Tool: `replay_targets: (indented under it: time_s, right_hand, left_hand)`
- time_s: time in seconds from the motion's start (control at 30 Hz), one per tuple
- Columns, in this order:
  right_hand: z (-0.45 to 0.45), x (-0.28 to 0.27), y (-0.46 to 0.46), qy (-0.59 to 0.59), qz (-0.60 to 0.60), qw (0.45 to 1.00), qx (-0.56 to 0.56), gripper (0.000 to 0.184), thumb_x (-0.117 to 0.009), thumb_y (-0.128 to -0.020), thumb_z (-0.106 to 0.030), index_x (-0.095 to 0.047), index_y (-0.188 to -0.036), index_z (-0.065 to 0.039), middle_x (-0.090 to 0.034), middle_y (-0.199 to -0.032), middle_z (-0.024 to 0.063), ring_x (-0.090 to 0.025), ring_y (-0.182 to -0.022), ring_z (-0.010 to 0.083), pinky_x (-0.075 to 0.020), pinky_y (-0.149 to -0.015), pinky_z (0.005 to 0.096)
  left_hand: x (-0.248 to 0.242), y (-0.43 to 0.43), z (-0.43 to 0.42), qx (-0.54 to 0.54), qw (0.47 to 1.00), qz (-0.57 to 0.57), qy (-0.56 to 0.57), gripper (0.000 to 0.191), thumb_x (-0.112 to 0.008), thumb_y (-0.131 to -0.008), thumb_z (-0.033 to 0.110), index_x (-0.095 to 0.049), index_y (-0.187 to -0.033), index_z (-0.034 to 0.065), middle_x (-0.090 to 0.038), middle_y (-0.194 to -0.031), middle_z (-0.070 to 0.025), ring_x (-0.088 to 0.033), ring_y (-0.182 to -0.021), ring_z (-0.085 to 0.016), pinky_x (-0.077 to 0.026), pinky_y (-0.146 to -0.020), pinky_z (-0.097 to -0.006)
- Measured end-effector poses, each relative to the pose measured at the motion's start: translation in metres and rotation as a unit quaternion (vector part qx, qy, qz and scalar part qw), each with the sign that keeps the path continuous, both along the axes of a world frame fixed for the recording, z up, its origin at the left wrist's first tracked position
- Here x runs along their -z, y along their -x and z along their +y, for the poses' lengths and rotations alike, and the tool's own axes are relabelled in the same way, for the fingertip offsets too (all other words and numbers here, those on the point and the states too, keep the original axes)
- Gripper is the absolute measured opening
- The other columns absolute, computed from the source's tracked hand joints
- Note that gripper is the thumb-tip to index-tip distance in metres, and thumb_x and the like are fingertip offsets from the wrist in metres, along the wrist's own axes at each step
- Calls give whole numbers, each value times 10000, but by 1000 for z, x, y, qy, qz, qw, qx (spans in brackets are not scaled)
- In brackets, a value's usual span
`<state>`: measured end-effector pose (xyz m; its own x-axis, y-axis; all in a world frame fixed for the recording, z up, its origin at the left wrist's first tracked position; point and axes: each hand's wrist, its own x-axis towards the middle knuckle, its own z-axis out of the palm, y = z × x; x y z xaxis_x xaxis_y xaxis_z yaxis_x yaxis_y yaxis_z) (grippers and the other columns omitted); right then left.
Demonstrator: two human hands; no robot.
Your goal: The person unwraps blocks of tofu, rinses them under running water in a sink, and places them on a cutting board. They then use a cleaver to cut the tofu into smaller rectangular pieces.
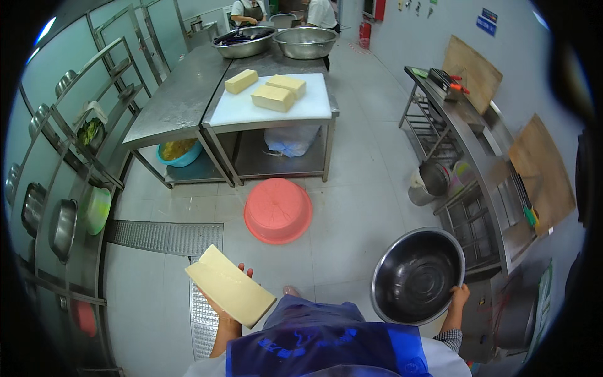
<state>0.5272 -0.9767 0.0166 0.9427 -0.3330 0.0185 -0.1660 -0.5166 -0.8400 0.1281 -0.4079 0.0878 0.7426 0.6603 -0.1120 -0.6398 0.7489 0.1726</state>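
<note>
A pale yellow rectangular block [231, 287], which looks like tofu, rests on my left hand [221, 301], its fingertips showing past the far edge. My right hand [459, 297] grips the rim of a round metal basin [419, 278], tilted so that its bare inside faces me. Ahead, three similar blocks lie on a white cutting board [301, 110]: one block [241, 81] apart at the left, a front block [273, 98] and a rear block [288, 85] close together. The board sits at the near end of a steel table [174, 103].
An upside-down red plastic basin [278, 209] lies on the floor before the table. Steel shelving [61, 160] runs along the left; a narrow steel bench [476, 155] with knives stands right. Two large metal bowls [305, 43] [245, 47] are at the table's far end, near two people.
</note>
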Motion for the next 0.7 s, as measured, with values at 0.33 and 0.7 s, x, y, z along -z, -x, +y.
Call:
replay_targets:
  time_s: [0.33,0.7]
  right_hand:
    - [295,21,-34,355,-38,921,-159,102,-564,-613,-76,-561,-673,7,-594,-721,251,-569,-702,451,-452,-658,491]
    - [683,-43,-110,193,-123,797,-559,126,-579,-567,-82,-495,-603,5,-536,-619,198,-524,-509,329,-398,-503,427]
  left_hand:
    - [-6,-32,162,-51,997,-10,56,927,-326,-705,837,-278,-1412,240,-326,-1405,-210,-301,-1271,-464,-251,-958,-686]
    - [7,-38,293,-211,972,103,-31,749,-305,-816,696,-292,-1400,228,-309,-1436,-106,-321,-1291,-355,-291,-948,-660]
